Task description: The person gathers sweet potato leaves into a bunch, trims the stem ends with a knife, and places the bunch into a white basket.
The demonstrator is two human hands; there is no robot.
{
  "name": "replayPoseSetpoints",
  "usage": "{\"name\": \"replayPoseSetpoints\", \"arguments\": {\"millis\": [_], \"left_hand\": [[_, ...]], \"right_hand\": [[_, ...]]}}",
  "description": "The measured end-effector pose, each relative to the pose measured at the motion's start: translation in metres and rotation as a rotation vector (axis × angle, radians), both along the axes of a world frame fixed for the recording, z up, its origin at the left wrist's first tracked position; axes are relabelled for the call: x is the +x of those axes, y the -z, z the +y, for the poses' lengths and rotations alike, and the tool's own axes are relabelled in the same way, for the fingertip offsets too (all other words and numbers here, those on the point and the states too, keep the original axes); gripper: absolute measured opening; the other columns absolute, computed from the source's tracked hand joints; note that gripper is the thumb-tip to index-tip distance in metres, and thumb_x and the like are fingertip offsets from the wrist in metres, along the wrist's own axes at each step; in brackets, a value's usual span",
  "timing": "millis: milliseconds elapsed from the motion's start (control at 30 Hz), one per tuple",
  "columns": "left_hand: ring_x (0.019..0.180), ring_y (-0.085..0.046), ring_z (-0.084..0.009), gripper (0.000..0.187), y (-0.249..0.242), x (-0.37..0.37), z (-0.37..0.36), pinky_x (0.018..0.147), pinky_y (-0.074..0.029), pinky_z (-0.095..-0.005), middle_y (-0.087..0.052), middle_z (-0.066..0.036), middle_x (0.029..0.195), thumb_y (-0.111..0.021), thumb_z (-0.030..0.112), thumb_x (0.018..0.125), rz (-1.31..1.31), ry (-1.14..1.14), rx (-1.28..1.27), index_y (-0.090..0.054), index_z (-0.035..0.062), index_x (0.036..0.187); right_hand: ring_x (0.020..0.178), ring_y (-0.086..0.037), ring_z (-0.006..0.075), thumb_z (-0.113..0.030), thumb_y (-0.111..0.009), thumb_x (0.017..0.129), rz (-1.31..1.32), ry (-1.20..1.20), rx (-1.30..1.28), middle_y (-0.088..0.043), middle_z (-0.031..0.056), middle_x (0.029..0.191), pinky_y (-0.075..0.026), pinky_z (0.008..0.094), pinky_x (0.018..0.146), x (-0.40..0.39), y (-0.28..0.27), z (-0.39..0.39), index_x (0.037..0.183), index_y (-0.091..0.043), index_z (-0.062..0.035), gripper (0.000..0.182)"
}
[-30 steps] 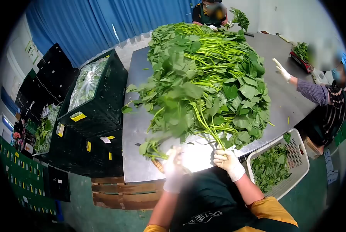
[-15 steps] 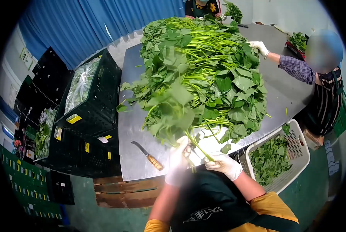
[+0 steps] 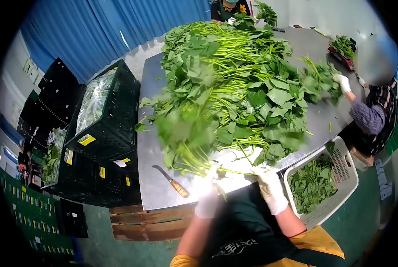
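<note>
My left hand, in a white glove and blurred, is closed around the stem ends of a bunch of leafy greens. The bunch, smeared by motion, points away from me over the front of a big heap of the same long-stemmed greens. My gloved right hand is at the table's front edge, its fingertips pinched at the end of a thin stem that runs across from the left hand. A curved knife with a wooden handle lies on the metal table, left of my left hand.
A white basket with loose leaves stands at right. Dark green crates are stacked at left, the top one holding bagged greens. One co-worker's gloved hand is beside greens at right; another person works at the far end.
My right hand has moved right and slightly up, apart from my left. The bunch in my left hand has swung left and lower. The right-hand co-worker has drawn greens off the heap.
</note>
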State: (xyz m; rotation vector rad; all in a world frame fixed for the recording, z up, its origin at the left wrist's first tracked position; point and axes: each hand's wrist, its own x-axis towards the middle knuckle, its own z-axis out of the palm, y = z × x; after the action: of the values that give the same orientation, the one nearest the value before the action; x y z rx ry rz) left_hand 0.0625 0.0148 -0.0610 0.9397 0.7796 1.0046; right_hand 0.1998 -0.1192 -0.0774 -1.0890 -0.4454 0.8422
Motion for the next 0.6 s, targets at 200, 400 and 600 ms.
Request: {"name": "replayPoseSetpoints", "arguments": {"millis": [200,400,600], "left_hand": [[0.058,-0.05,-0.0079,0.009,-0.008,0.011,-0.024,0.054,-0.04,-0.0193,-0.056,-0.002,0.074,-0.062,0.001,0.085,-0.019,0.021,-0.061,-0.058,0.0006,0.093],[0.057,-0.044,-0.0061,0.017,-0.028,-0.042,0.033,0.05,-0.037,-0.0188,-0.059,-0.005,0.081,-0.057,0.003,0.087,-0.177,-0.173,-0.049,-0.053,-0.0022,0.103],[0.06,-0.045,-0.0068,0.018,-0.002,-0.028,0.007,0.053,-0.037,-0.0196,-0.058,-0.005,0.082,-0.056,-0.001,0.085,0.021,0.261,0.115,-0.055,-0.0026,0.103]], "right_hand": [[0.087,-0.06,0.0188,-0.019,-0.067,0.082,0.658,0.01,0.616,-0.065,0.0013,0.079,-0.044,0.04,0.086,0.011,0.01,-0.011,0.081,-0.066,-0.0083,0.011],[0.081,-0.061,0.0117,-0.03,-0.063,0.084,0.675,0.281,1.018,-0.066,-0.0018,0.081,-0.047,0.0319,0.082,0.105,-0.003,-0.058,0.099,-0.065,-0.0133,0.022],[0.075,-0.062,0.018,-0.016,-0.055,0.092,0.38,-0.361,0.081,-0.066,0.0114,0.094,-0.051,0.0282,0.067,0.028,0.013,0.01,0.109,-0.057,0.0028,0.025]]}}
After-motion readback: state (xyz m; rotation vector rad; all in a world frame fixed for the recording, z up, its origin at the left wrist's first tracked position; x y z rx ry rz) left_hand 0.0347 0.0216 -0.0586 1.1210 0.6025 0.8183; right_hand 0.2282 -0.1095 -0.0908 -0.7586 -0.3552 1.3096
